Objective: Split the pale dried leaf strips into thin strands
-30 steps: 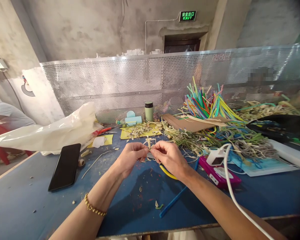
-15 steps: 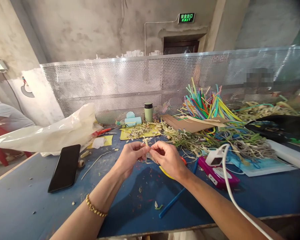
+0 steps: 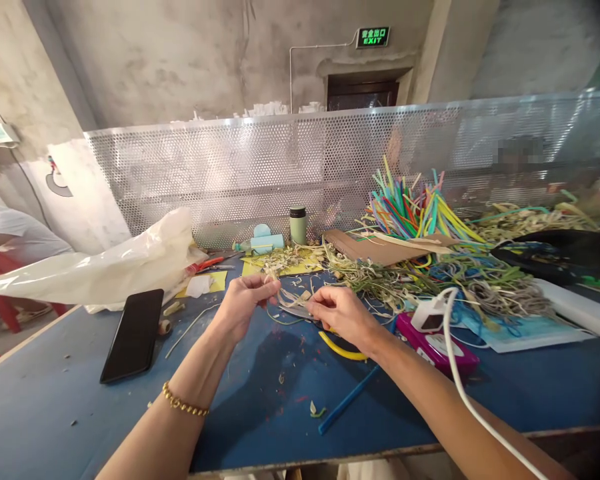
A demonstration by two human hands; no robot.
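Observation:
My left hand [image 3: 245, 303], gold beads at its wrist, is closed in a pinch on a small pale plaited straw piece [image 3: 271, 268], partly hidden by the fingers. Loose pale straw strips [image 3: 294, 299] trail from it toward my right hand [image 3: 344, 315]. The right thumb and fingertips are pressed together on the end of a strip, its tip too small to see clearly. Below the right hand lies a curved yellow tube [image 3: 344, 348] on the blue table [image 3: 260, 427]. A blue stick [image 3: 347, 403] rests nearer the front edge.
A black phone [image 3: 133, 335] and a clear plastic bag [image 3: 110, 257] are on the left. Behind stand a green flask [image 3: 298, 225] and a perforated metal screen [image 3: 220, 180]. Straw heaps [image 3: 380, 280], coloured tubes [image 3: 410, 207], a purple box [image 3: 445, 350] and a white cable [image 3: 455, 360] occupy the right.
My hands were together over the plaited piece and are now apart. The left moved left with the piece, the right slightly right, with strips showing between them.

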